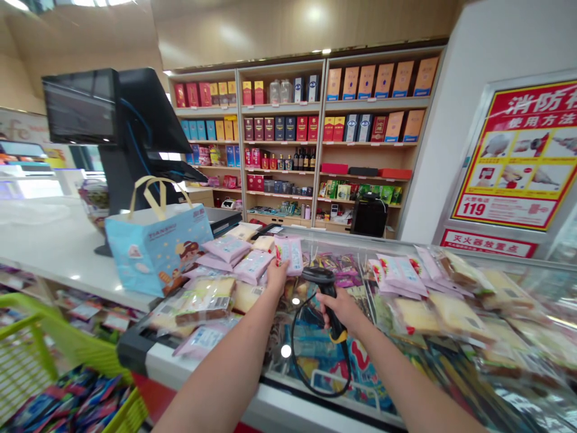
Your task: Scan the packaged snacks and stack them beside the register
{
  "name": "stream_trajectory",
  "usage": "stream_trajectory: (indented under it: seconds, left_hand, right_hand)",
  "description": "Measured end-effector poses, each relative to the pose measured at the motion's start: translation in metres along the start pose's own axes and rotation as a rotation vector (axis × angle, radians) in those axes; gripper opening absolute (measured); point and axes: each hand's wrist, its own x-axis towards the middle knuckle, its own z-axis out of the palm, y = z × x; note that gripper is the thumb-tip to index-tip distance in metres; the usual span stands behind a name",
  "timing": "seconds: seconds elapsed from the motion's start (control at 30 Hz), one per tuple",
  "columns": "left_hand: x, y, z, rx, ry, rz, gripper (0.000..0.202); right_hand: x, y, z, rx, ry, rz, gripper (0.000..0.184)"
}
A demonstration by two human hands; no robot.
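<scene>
My right hand is wrapped around the grip of a black and yellow barcode scanner, its cable looping down over the glass. With my left hand I pinch a pink and white snack packet, held up just left of the scanner head. Beneath and left of that hand lie more pink packets and clear-wrapped bread slices. On the right, a second spread holds similar pink packets and wrapped bread.
A blue shopping bag stands at the left, in front of a black register screen. The glass-topped freezer shows packages inside. A green basket sits lower left; stocked shelves line the back wall.
</scene>
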Motion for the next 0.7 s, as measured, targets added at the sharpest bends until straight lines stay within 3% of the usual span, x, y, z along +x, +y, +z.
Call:
stream_trajectory:
  seconds: [0.13, 0.7]
  left_hand:
    - [-0.0011, 0.0007, 0.0008, -0.047, -0.023, -0.052, 0.027]
    - [-0.0059, 0.0101, -0.0002, -0.117, -0.019, -0.059, 0.012]
  right_hand:
    - [-0.0017, -0.0020, 0.0002, -0.024, -0.034, 0.010, 0.036]
    - [-0.0002, -0.0050, 0.0030, 0.003, -0.029, 0.010, 0.038]
